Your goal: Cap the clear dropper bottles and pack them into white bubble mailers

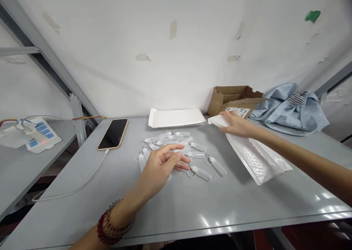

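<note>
Several small translucent plastic bottles with white caps and loop straps lie spread over the middle of the grey table. My left hand hovers at their near left side, fingers loosely apart and holding nothing visible; it hides some of them. At the right, my right hand is closed on the flap end of a white bubble mailer, which lies slanted toward the table's front with its bubbly lining showing. Behind the bottles a second white padded mailer lies flat near the wall.
A phone plugged into a white cable lies at the left. An opened cardboard box stands at the back right, beside a light blue cloth bag. A power strip sits on the neighbouring surface at far left.
</note>
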{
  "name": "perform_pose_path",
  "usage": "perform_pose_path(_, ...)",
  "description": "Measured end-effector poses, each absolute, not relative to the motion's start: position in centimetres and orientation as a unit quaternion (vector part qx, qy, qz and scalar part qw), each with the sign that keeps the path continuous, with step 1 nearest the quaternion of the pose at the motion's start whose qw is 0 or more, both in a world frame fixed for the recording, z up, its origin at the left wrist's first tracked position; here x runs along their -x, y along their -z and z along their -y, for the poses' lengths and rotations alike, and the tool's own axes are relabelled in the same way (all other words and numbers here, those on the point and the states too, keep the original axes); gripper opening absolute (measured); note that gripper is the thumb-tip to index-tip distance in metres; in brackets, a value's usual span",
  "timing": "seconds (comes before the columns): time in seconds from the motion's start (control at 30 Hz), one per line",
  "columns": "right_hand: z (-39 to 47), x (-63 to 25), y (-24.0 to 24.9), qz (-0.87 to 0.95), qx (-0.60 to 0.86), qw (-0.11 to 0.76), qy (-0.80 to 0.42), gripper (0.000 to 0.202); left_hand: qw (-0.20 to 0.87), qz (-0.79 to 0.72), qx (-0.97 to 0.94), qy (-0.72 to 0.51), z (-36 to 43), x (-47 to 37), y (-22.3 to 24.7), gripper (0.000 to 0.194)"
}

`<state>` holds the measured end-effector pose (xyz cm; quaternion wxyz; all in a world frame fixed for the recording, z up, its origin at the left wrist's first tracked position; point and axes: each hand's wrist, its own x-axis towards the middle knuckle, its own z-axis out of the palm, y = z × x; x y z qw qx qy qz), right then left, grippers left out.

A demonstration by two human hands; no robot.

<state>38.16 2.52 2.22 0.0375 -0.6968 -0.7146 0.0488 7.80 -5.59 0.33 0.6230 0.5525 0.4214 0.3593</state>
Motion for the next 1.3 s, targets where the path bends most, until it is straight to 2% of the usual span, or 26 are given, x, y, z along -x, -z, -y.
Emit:
perform_pose_path(0.2, -3.0, -37.1, 2.9, 0.672, 0.741, 0.022, -0.01, 0.054, 0.61, -0.441, -0.561, -0.345, 5.6, -8.2, 0.0, 0.026)
perform_pose_path(0.37, -2.7, -36.4, 4.9, 0.677, 0.736, 0.017, 0.024, 0.06, 0.597, -0.449, -0.568, -0.345, 5.9, -8.3, -0.1, 0.027)
perform_pose_path(0.57, -2.6, -35.1, 3.1, 0.715, 0.691, 0.066, 0.079, 0.06, 0.588, -0.44, -0.575, -0.36, 6.4, -8.2, -0.5, 0.026)
perform_pose_path(0.7, -5.1, -32.1, 0.4, 0.815, 0.57, 0.081, 0.059, 0.058, 0.571, -0.437, -0.579, -0.384, 5.9, -7.9, -0.4, 0.02)
perform_pose_path(0.77, -7.3, -30.2, -0.3, 0.863, 0.501, 0.055, 0.019, 0.063, 0.557, -0.442, -0.576, -0.402, 5.3, -7.5, -0.2, 0.019)
perform_pose_path(0.87, -10.6, -27.8, -0.4, 0.887, 0.46, 0.005, -0.036, 0.089, 0.542, -0.455, -0.559, -0.432, 4.2, -6.9, 0.1, 0.02)
perform_pose_path(0.97, -12.6, -26.3, 0.2, 0.887, 0.458, -0.02, -0.054, 0.097, 0.526, -0.469, -0.54, -0.46, 3.3, -6.2, -0.1, 0.021)
perform_pose_path(1.07, -13.1, -25.9, 0.8, 0.888, 0.457, -0.019, -0.043, 0.088, 0.512, -0.473, -0.542, -0.469, 3.0, -5.6, -0.5, 0.02)
perform_pose_path(1.23, -11.6, -26.0, 0.8, 0.899, 0.438, -0.016, 0.015, 0.047, 0.486, -0.493, -0.558, -0.458, 2.4, -5.0, -0.8, 0.024)
perform_pose_path(1.3, -10.3, -26.1, 0.5, 0.9, 0.432, -0.005, 0.055, 0.049, 0.491, -0.528, -0.542, -0.431, 2.0, -4.7, -0.7, 0.031)
